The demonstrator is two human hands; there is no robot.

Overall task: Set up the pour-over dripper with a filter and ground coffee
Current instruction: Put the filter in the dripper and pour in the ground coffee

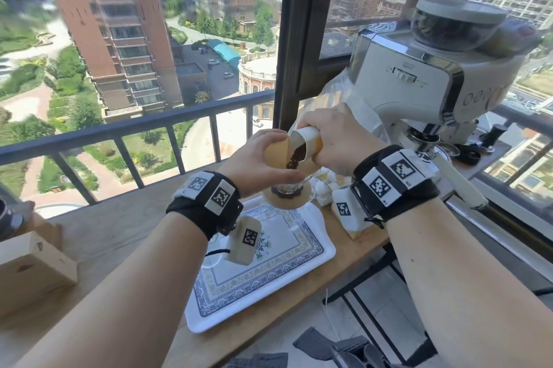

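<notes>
A glass pour-over dripper stands on a glass server at the far end of the patterned tray. A brown paper filter sits in the dripper. My left hand holds the filter's left side. My right hand grips a small white and tan cup, tipped to the left over the filter. Dark ground coffee slides from the cup's mouth into the filter. Both wrists wear black bands with marker tags.
A white coffee grinder machine stands to the right, with a portafilter and small parts on the counter behind it. White packets lie right of the dripper. A wooden box sits at the left. A window railing runs across behind.
</notes>
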